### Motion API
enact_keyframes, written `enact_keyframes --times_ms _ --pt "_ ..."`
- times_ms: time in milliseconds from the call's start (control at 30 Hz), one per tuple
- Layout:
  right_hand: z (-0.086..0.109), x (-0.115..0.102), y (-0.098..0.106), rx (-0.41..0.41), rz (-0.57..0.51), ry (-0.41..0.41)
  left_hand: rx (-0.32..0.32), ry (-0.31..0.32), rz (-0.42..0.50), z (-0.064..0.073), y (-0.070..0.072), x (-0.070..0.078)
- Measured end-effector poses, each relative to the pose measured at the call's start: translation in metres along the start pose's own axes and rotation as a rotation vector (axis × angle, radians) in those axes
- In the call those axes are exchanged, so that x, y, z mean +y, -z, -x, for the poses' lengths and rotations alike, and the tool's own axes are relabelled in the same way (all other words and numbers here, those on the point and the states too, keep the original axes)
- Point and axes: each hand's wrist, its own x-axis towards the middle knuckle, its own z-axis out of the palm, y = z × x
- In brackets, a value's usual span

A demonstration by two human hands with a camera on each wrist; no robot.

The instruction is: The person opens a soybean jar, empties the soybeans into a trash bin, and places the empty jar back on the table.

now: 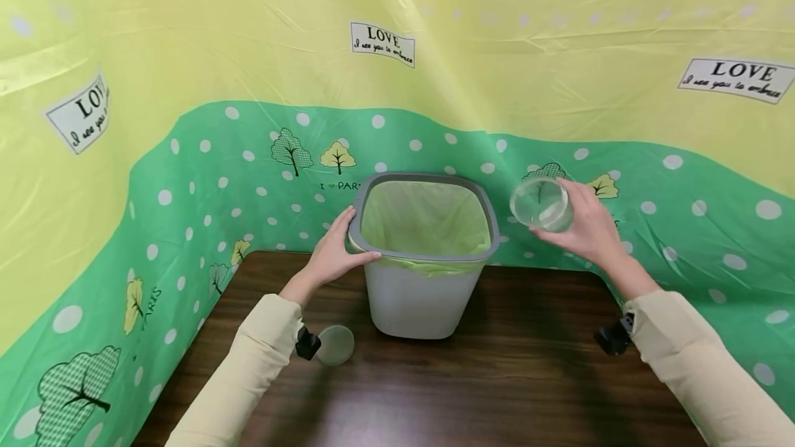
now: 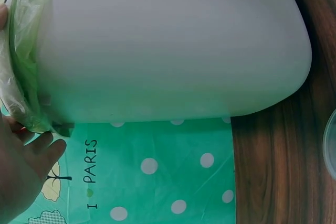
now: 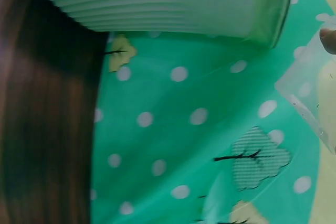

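Note:
A light grey trash bin (image 1: 413,302) with a darker grey rim (image 1: 491,226) stands upright, lined with a thin green bag (image 1: 425,216). My left hand (image 1: 332,254) holds the rim at its front left corner, thumb along the front and fingers down the left side. To the right of the bin, raised about level with its rim, my right hand (image 1: 586,223) grips a clear round plastic container (image 1: 528,205). The container is tilted, its mouth turned toward the bin and the head camera. A translucent round lid (image 1: 336,345) lies flat on the table, left of the bin.
The bin stands on a dark wooden table (image 1: 497,378). A green and yellow patterned sheet (image 1: 273,192) hangs close behind the bin and along both sides. Black wrist cameras (image 1: 615,336) sit on both sleeves.

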Motion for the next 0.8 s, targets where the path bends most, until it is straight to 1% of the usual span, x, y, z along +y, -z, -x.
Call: enact_keyframes --times_ms 133,233,400,600,700,800 --pt "0.029 0.005 -0.005 0.043 -0.064 -0.084 0.002 0.004 0.011 0.001 0.001 0.002" --pt "0.050 0.007 -0.012 0.059 -0.095 -0.174 0.005 0.006 0.013 0.002 0.001 0.003" --pt "0.091 0.011 -0.030 0.046 -0.123 -0.322 0.000 0.005 0.007 0.003 0.000 0.003" --pt "0.141 0.012 -0.057 0.010 -0.154 -0.458 -0.001 0.014 0.006 0.003 -0.002 0.001" --pt "0.161 0.010 -0.071 0.006 -0.181 -0.518 0.000 0.013 0.007 0.002 -0.002 0.001" --pt "0.177 0.009 -0.085 0.008 -0.209 -0.568 0.005 0.013 0.009 0.002 -0.002 0.000"
